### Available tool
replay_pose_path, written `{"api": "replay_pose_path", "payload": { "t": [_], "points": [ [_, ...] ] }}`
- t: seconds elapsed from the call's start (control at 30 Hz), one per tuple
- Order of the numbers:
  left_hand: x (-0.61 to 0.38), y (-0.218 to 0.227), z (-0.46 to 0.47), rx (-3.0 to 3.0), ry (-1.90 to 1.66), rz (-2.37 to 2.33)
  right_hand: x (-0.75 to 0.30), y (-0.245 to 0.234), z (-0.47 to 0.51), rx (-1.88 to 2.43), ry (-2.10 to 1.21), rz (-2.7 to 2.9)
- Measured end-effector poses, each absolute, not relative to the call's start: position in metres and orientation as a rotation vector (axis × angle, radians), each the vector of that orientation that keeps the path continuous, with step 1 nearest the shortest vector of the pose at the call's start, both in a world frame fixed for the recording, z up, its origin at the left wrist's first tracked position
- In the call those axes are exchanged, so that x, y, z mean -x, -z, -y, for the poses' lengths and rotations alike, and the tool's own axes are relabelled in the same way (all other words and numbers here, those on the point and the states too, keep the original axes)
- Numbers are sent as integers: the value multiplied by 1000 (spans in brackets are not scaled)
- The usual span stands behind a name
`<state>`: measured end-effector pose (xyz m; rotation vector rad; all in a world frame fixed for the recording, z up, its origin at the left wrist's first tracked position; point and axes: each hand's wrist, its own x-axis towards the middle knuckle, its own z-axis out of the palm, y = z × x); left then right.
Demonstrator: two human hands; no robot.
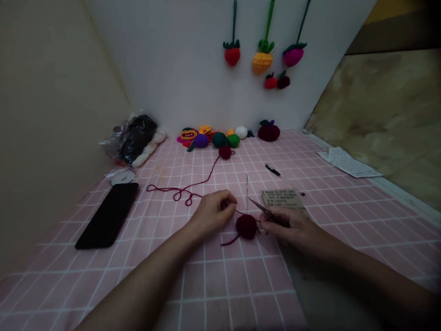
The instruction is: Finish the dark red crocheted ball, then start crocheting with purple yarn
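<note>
My left hand point(212, 212) is closed, pinching a dark red yarn strand point(238, 212) that leads to a small round dark red crocheted piece point(246, 226). That piece rests on the cloth between my hands, a loose tail trailing from its lower left. In my right hand point(296, 227) is a pair of scissors point(263, 209), its pointed tips aimed up and left above the piece. The fingers hide the handles. Just behind the piece, a thin crochet hook point(247, 186) lies pointing away. Looped yarn point(211, 174) runs back to a small dark red ball point(225, 152).
A black phone point(107, 216) lies left, near a plastic bag point(138, 135). Yarn balls and crocheted pieces point(201, 140) line the back. A handwritten cardboard sheet point(280, 197) lies by my right hand, with a pen point(272, 170) beyond it. Crocheted fruits point(262, 62) hang on the wall.
</note>
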<state>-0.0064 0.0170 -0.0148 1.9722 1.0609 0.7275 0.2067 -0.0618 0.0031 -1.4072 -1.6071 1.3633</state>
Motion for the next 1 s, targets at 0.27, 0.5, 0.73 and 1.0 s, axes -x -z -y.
{"api": "replay_pose_path", "payload": {
  "t": [0.27, 0.5, 0.73, 1.0],
  "points": [
    [34, 17, -51, -2031, -953, -1456, -210, 2, 60, 1048, -1622, 884],
    [36, 1, -40, -2223, -1053, -1534, -211, -7, 58, 933, -1649, 822],
    [9, -8, -3, -2533, -938, -811, -206, -6, 56, 918, -1642, 835],
    [3, 1, -4, -2621, -895, -775, -201, -4, 59, 963, -1638, 868]
  ]
}}
